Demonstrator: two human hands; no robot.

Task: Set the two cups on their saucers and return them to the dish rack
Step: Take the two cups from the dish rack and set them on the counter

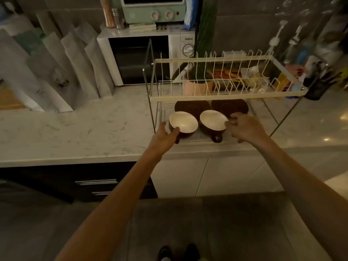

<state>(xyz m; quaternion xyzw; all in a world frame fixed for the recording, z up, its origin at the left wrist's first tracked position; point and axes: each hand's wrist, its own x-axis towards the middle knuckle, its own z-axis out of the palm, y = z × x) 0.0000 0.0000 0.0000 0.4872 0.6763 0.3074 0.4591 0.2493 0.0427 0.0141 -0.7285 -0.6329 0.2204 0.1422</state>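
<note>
Two brown cups with white insides stand side by side on the lower tier of the dish rack (226, 96). My left hand (162, 137) grips the near rim and side of the left cup (183, 122). My right hand (244, 128) pinches the right rim of the right cup (213, 120), whose handle points toward me. Behind the cups lie two dark brown saucers, the left saucer (192, 107) and the right saucer (229, 107), both bare and partly hidden under the rack's upper tier.
The rack's upper tier of white wire dividers hangs just above the saucers. A white microwave (137, 59) stands behind, with a green toaster oven (152, 9) on top. Grey paper bags (56, 72) lean at the left. The marble counter (75, 132) stretches left.
</note>
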